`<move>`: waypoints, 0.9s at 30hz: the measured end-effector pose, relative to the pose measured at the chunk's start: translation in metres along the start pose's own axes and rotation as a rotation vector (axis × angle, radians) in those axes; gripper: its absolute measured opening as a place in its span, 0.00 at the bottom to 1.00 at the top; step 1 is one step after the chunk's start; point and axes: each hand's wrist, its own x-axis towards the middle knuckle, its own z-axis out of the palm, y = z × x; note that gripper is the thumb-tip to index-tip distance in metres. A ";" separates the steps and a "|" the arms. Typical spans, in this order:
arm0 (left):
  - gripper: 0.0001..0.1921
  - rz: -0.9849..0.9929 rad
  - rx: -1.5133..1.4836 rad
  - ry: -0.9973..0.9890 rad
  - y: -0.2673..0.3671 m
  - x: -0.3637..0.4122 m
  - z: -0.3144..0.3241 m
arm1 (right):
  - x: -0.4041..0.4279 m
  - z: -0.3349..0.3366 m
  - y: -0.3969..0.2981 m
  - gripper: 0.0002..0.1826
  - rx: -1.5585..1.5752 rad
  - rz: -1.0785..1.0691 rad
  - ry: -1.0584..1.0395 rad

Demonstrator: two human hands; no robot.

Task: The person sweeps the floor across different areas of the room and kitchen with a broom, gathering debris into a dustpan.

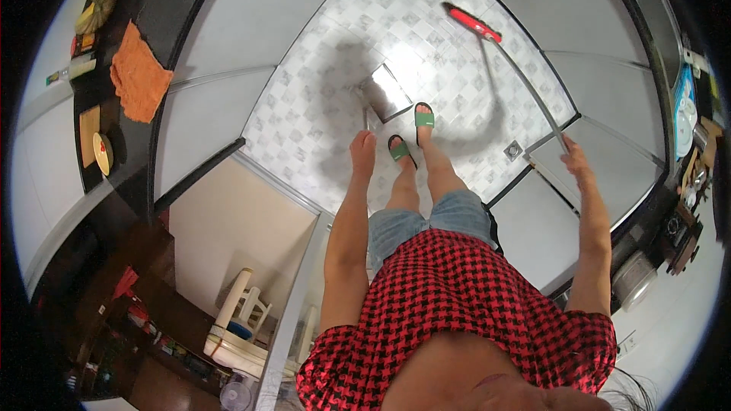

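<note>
My left hand (363, 151) is closed around the upright handle of a shiny metal dustpan (389, 91), which is down at the tiled floor in front of my feet. On the right, my right hand (574, 155) grips the long grey handle of a broom (475, 24). The broom's red head with dark bristles lies at the floor, ahead and to the right, well apart from the dustpan. Green slide sandals (424, 119) are on my feet, just beside the dustpan. No dirt can be made out on the floor or in the pan.
Grey cabinets (225, 23) line both sides of the floor (308, 74). The dark left counter holds an orange cloth (139, 74), a squash (98, 3) and a yellow bowl (103, 154). A floor drain (513, 150) lies to the right. Dishes (685, 125) stand along the right counter.
</note>
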 end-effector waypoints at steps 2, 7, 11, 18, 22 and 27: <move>0.09 0.035 0.065 -0.064 0.018 0.012 0.042 | 0.024 0.029 0.053 0.35 -0.143 -0.125 0.161; 0.12 0.084 0.314 -0.057 0.030 0.014 0.081 | 0.019 0.131 0.069 0.40 -0.315 -0.159 0.064; 0.14 0.162 0.501 0.001 0.028 0.010 0.084 | -0.058 0.195 0.067 0.39 -0.122 -0.193 -0.035; 0.15 0.144 0.631 0.017 0.042 0.001 0.109 | -0.176 0.199 0.040 0.38 0.239 -0.069 -0.221; 0.16 0.096 0.547 0.036 0.043 0.009 0.105 | -0.220 0.147 0.018 0.35 0.405 0.050 -0.337; 0.16 0.099 0.519 -0.020 0.040 0.006 0.080 | -0.213 0.122 0.035 0.35 0.417 0.043 -0.185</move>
